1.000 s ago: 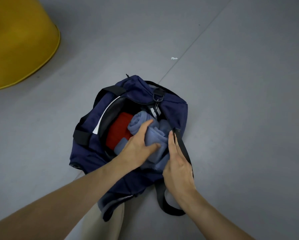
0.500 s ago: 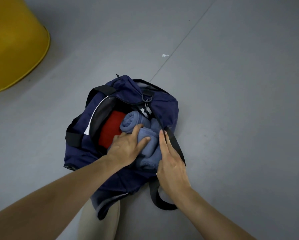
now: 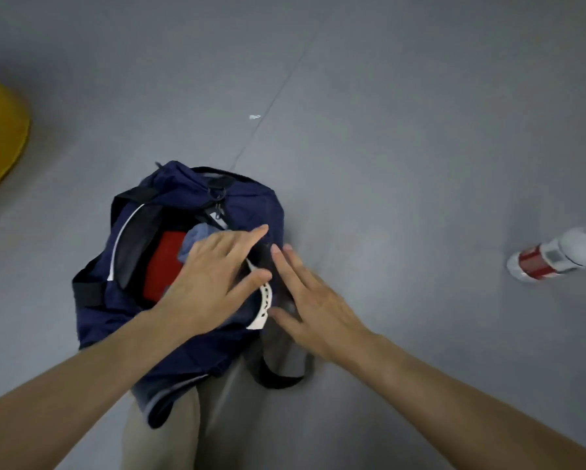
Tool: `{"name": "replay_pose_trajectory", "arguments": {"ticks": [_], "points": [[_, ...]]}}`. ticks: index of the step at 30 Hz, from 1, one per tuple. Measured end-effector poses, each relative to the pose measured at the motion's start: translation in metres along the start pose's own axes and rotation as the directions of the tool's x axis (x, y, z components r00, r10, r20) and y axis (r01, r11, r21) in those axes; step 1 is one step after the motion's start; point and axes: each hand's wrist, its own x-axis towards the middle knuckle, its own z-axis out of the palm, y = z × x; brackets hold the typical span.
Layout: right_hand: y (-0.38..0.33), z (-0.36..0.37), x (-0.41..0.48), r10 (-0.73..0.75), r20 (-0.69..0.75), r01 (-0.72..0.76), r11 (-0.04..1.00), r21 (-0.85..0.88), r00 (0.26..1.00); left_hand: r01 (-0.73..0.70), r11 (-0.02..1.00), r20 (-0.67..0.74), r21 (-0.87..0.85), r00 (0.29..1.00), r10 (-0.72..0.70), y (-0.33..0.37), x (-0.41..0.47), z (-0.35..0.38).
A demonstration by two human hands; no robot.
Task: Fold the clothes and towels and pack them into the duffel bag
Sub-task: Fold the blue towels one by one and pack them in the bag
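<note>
Duffel bag (image 3: 250,212) lying on the grey floor (image 3: 420,130), long axis running near-to-far.
Left hand (image 3: 213,286) and right hand (image 3: 313,307), fingers spread flat, are gripping nothing, pressing at its open mouth.

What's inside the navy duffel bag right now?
In the duffel bag, a red folded item and part of a blue rolled towel show. The left hand covers the rest; anything underneath is hidden.

No readable text — bottle (image 3: 556,261) label, duffel bag (image 3: 250,212) markings blurred.
</note>
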Motion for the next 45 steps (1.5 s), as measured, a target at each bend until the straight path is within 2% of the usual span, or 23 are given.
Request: {"name": "replay_pose_trajectory", "arguments": {"ticks": [2,5,8,12,15,19,22,25,27,30,32,34,35,37,39,42,45], "points": [[0.021,-0.038,-0.027,0.039,-0.021,-0.039,0.999,0.000,0.999,-0.149,0.989,0.175,0.012,0.974,0.145,0.031,0.023,0.005],[0.058,-0.091,-0.083,0.098,-0.040,-0.101,0.991,-0.085,0.994,-0.288,0.957,0.327,-0.027,0.902,0.281,0.082,0.051,0.021],[0.091,-0.135,-0.152,0.203,-0.118,-0.217,0.969,-0.119,0.972,-0.451,0.892,0.393,-0.025,0.816,0.424,0.148,0.080,0.040],[0.128,-0.165,-0.232,0.306,-0.334,-0.349,0.934,-0.076,0.892,-0.615,0.789,0.416,-0.006,0.715,0.561,0.241,0.115,0.067],[0.158,-0.172,-0.292,0.379,-0.498,-0.452,0.891,-0.029,0.780,-0.638,0.766,0.403,-0.079,0.682,0.610,0.313,0.129,0.102],[0.209,-0.153,-0.375,0.558,-0.644,-0.690,0.721,0.065,0.523,-0.640,0.748,0.432,-0.177,0.633,0.643,0.404,0.129,0.169],[0.244,-0.129,-0.421,0.709,-0.624,-0.838,0.524,0.156,0.328,-0.654,0.736,0.492,-0.174,0.590,0.640,0.454,0.120,0.214],[0.265,-0.106,-0.449,0.809,-0.551,-0.897,0.379,0.228,0.202,-0.689,0.714,0.622,-0.125,0.506,0.597,0.489,0.104,0.250],[0.273,-0.100,-0.457,0.816,-0.560,-0.901,0.343,0.264,0.147,-0.682,0.721,0.685,-0.122,0.468,0.559,0.506,0.095,0.265],[0.276,-0.109,-0.453,0.791,-0.606,-0.899,0.323,0.297,0.085,-0.669,0.733,0.692,-0.124,0.471,0.547,0.511,0.091,0.266],[0.269,-0.125,-0.445,0.750,-0.659,-0.861,0.376,0.343,0.065,-0.655,0.745,0.676,-0.128,0.492,0.548,0.502,0.092,0.248],[0.252,-0.146,-0.433,0.684,-0.729,-0.782,0.472,0.407,0.033,-0.582,0.798,0.652,-0.157,0.547,0.526,0.486,0.096,0.216],[0.242,-0.158,-0.427,0.660,-0.750,-0.753,0.510,0.416,0.033,-0.535,0.826,0.626,-0.179,0.585,0.515,0.476,0.098,0.198],[0.214,-0.184,-0.410,0.620,-0.778,-0.708,0.594,0.381,0.102,-0.454,0.868,0.569,-0.199,0.668,0.480,0.451,0.100,0.151],[0.179,-0.215,-0.390,0.560,-0.796,-0.638,0.704,0.311,0.229,-0.383,0.905,0.489,-0.188,0.762,0.424,0.427,0.101,0.094],[0.126,-0.255,-0.355,0.506,-0.736,-0.552,0.805,0.217,0.449,-0.245,0.952,0.381,-0.185,0.875,0.300,0.398,0.094,0.007],[0.068,-0.286,-0.313,0.451,-0.665,-0.452,0.872,0.187,0.596,-0.102,0.957,0.267,-0.272,0.947,0.177,0.374,0.076,-0.069]]}}
